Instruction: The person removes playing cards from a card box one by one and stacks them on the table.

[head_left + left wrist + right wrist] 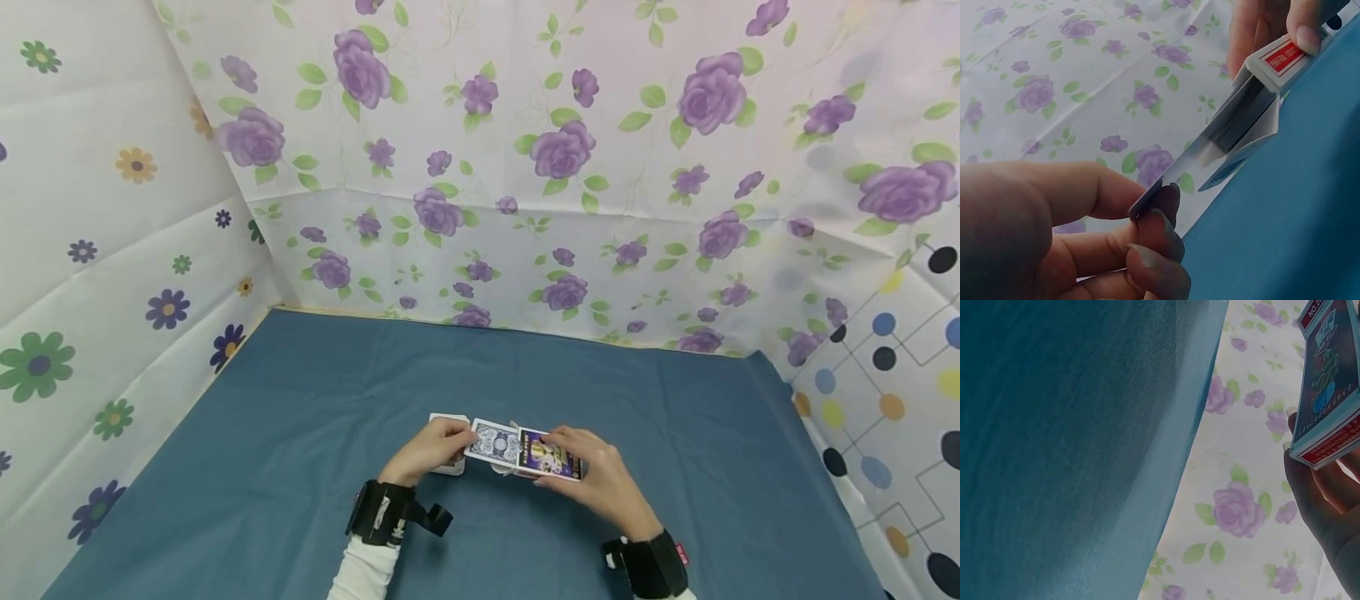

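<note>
One ornate blue card point(495, 444): left grip point(427, 447) pinches it, right grip point(602, 477) clasps purple box point(551, 462)

Behind the blue-covered tabletop point(262, 500) hangs a purple-rose backdrop point(510, 187); on the left, a flower-patterned sheet point(112, 267); on the right, a dotted sheet point(888, 433), partly cut off, perhaps fabric.

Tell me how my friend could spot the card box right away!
Start at the big blue cloth, then find the right hand above it. That hand is gripping the card box. Its front is dark purple with a colourful picture, unlike the card next to it, pinched by the left hand, which has a blue-grey and white pattern.
</note>
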The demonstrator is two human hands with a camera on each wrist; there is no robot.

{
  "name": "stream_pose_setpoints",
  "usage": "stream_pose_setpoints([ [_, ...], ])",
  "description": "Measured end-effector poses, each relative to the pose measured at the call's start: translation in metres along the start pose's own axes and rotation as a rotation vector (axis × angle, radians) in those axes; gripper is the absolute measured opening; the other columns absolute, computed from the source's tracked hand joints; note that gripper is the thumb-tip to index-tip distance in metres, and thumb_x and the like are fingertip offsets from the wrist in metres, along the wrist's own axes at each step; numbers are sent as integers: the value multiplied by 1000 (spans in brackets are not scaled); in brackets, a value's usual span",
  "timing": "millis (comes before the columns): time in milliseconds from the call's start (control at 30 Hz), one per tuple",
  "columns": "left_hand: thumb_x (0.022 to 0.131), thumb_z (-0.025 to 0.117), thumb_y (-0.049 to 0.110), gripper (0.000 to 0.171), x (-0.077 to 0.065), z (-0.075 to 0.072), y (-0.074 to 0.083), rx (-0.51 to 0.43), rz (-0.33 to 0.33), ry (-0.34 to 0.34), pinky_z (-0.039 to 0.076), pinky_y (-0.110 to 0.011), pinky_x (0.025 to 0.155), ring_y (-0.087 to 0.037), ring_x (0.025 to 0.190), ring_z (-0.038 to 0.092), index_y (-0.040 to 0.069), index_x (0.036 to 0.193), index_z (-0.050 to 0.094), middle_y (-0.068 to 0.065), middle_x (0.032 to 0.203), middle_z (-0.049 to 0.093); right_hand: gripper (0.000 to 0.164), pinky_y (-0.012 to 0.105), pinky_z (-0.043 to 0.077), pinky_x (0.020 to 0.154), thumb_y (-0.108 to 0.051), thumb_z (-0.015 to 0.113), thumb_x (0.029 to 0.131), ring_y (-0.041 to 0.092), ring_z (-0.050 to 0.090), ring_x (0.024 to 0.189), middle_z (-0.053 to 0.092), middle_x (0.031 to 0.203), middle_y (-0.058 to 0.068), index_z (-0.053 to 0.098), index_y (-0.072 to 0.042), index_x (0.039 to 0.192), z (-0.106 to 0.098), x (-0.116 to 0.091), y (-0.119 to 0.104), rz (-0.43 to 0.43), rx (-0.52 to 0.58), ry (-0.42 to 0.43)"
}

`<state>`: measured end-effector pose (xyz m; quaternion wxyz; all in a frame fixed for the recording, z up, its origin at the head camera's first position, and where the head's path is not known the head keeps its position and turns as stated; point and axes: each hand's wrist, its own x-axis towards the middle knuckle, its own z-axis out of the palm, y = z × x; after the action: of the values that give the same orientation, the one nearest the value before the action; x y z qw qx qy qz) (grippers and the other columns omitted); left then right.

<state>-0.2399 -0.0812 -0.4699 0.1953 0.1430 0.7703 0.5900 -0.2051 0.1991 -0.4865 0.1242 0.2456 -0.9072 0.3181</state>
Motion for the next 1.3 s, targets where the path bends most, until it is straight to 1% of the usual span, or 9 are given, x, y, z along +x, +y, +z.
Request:
stream_pose_setpoints([
  [100, 100, 51, 16, 34, -1, -3, 0, 4, -7, 17, 29, -24, 51, -11, 50, 33, 7, 68, 45, 0, 60, 41, 56, 42, 52, 91, -44, 81, 72, 22, 62, 115, 67, 119, 0, 68, -21, 121, 0, 0, 1, 3, -5, 2],
  [167, 100, 51, 15, 30, -2, -6, -1, -8, -19, 29, 37, -25, 53, -10, 53, 42, 3, 73, 53, -2, 63, 49, 56, 42, 52, 91, -44, 82, 71, 22, 62, 115, 67, 119, 0, 69, -21, 121, 0, 0, 1, 3, -6, 3],
  [333, 100, 50, 13, 26, -3, -12, -3, -74, -59, 81, 52, -31, 65, -12, 64, 64, -9, 105, 61, -16, 76, 69, 56, 42, 52, 89, -43, 83, 71, 23, 63, 113, 67, 119, 0, 69, -20, 120, 1, 1, 1, -17, -4, 14],
  [567, 95, 52, 3, 36, 2, -12, -6, -127, -42, 186, 50, -27, 66, -10, 69, 64, -15, 127, 50, -16, 84, 71, 56, 41, 53, 86, -40, 84, 70, 22, 63, 112, 67, 117, -1, 69, -20, 119, 3, 1, 3, -22, 2, 29],
  [700, 93, 54, 3, 37, 2, -11, -9, -144, -70, 252, 47, -28, 66, -12, 71, 61, -10, 128, 53, -11, 89, 70, 55, 41, 53, 85, -41, 84, 70, 22, 63, 111, 68, 117, -1, 70, -19, 119, 3, 0, 3, -23, 5, 30],
  [933, 95, 60, 13, 33, 4, -15, -22, -182, -121, 412, 42, -30, 63, -17, 69, 55, -1, 125, 62, -6, 81, 66, 56, 43, 52, 89, -43, 83, 71, 23, 63, 114, 67, 119, 0, 69, -20, 120, 4, -1, 3, 5, 10, 13],
  [1133, 92, 66, 22, 28, 2, -19, -36, -88, -184, 587, 42, -29, 65, -15, 72, 53, 1, 110, 69, -14, 98, 66, 56, 44, 52, 90, -43, 82, 71, 24, 62, 114, 67, 119, 0, 69, -20, 120, 6, -1, 4, -2, 7, 9],
  [1200, 92, 67, 21, 26, 2, -19, -40, -66, -174, 632, 40, -30, 62, -17, 70, 50, -1, 106, 70, -17, 97, 66, 55, 44, 51, 90, -43, 82, 71, 24, 62, 114, 67, 119, 0, 69, -20, 120, 7, -1, 4, -4, 9, 7],
  [1300, 92, 66, 17, 23, 4, -19, -49, -35, -147, 680, 41, -31, 59, -21, 70, 55, -2, 103, 70, -20, 94, 67, 55, 44, 51, 91, -43, 82, 72, 24, 62, 115, 67, 119, 0, 69, -20, 120, 7, 0, 4, -3, 18, 2],
])
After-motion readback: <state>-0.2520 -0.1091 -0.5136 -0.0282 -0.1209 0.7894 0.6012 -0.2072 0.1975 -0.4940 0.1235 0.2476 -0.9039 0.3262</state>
